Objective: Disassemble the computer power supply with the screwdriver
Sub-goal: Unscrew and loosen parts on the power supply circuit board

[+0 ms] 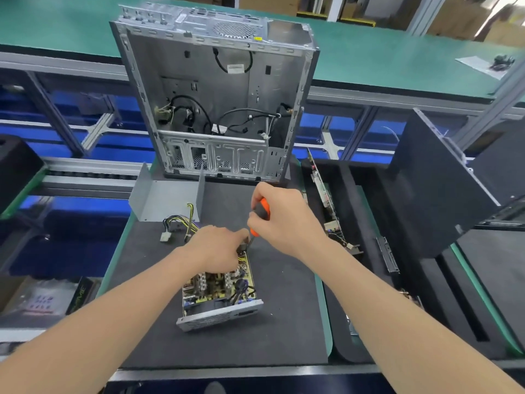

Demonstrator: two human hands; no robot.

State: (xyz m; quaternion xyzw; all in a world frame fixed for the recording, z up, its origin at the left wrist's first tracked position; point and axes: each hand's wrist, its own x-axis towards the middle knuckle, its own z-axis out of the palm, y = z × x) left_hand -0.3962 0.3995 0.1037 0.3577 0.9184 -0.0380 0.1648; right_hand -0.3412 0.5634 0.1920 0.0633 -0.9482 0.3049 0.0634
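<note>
The opened power supply (pixel 220 294) lies on the dark foam mat (pixel 278 322), its yellow circuit board bare and a perforated metal end plate facing me. My left hand (pixel 218 248) rests on the board's far end, fingers curled around that edge. My right hand (pixel 281 217) grips the orange and black screwdriver (pixel 260 214), whose tip points down at the far right corner of the board, beside my left fingertips. The supply's removed grey metal cover (pixel 167 199) stands behind, with a bundle of yellow and black cables (pixel 181 223) and a white plug beside it.
An empty computer case (pixel 218 92) stands upright at the mat's far edge. A dark side panel (pixel 437 189) leans at the right, with circuit cards (pixel 326 200) propped in foam slots. Green conveyor benches run behind.
</note>
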